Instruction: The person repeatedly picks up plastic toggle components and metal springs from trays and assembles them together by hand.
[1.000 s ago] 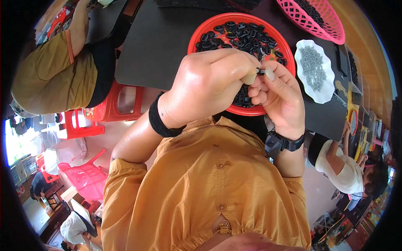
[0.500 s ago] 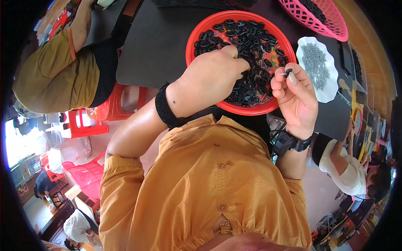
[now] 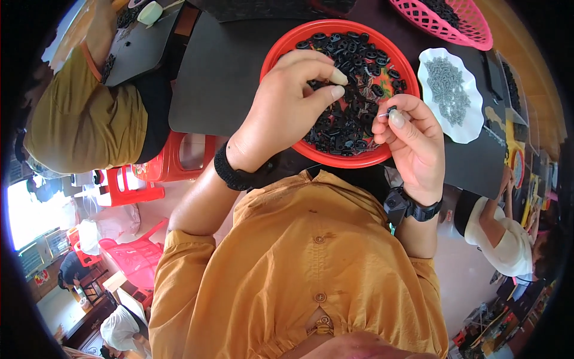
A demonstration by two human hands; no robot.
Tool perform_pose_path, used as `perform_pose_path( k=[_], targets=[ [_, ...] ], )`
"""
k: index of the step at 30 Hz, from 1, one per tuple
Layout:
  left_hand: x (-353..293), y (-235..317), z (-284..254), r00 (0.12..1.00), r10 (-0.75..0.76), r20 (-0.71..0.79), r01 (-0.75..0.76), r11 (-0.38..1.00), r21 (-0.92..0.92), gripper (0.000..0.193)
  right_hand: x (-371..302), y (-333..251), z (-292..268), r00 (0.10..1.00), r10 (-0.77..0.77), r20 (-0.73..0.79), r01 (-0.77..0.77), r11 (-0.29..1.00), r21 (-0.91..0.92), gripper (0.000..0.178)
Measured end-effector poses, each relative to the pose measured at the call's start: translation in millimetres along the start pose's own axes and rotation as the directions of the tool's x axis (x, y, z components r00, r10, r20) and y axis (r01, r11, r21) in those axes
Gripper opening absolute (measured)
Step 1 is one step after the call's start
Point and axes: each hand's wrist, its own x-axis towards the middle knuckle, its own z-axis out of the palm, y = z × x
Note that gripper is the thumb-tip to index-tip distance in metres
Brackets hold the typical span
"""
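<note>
Head view, read from left to right. At far left, another person in an ochre shirt (image 3: 78,125) sits on a red plastic stool (image 3: 179,158) beside the dark surface (image 3: 221,78); further red plastic chairs (image 3: 134,254) stand on the floor below.

The left hand (image 3: 287,107), a black band (image 3: 230,170) at its wrist, reaches over the near-left rim of the red round tray (image 3: 281,42). Its fingers (image 3: 338,78) are narrowed, thumb and forefinger tips close together just above the heap of small black parts (image 3: 359,66) that fills the tray; whether a part lies between them cannot be told.

The right hand (image 3: 412,143), with a black wristwatch (image 3: 412,206) on its wrist, is held over the tray's near-right rim. Its thumb and forefinger are pinched on one small black piece (image 3: 391,110), held just above the rim and apart from the heap.

To the right of the tray lies a white scalloped dish (image 3: 472,128) holding small grey metal pieces (image 3: 448,90). Behind it, at the top edge, stands a pink mesh basket (image 3: 466,30) with dark parts inside. At lower right, another person in a white sleeve (image 3: 502,245) sits beside the surface.
</note>
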Motion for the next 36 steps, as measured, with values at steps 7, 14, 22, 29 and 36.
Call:
perform_pose_path(
  k=[7,14,22,29,36],
  targets=[
    [-8.8,17.0,5.2,0.921,-0.345,0.178,0.359,0.581,-0.731,0.023,8.5,7.5,17.9,1.0,-0.029,-0.009,0.029,1.0,-0.012,0.018],
    [-17.1,14.2,13.5,0.92,-0.365,0.14,0.314,0.476,-0.822,0.022,14.2,21.8,35.8,0.998,-0.063,-0.01,0.063,0.997,0.05,0.018],
    [-17.8,19.6,-6.2,0.942,-0.294,-0.159,0.117,0.736,-0.666,0.017,16.7,17.4,38.0,0.991,-0.118,-0.058,0.119,0.993,0.015,0.018],
    [-11.8,10.6,-23.7,0.977,-0.213,-0.011,0.206,0.955,-0.212,0.018,10.7,4.2,26.6,0.976,-0.202,-0.086,0.198,0.979,-0.053,0.018],
    [0.4,5.5,-12.3,0.981,0.193,0.006,-0.183,0.921,0.345,0.02,4.8,-4.7,11.5,0.953,-0.273,-0.132,0.254,0.957,-0.139,0.018]
  ],
)
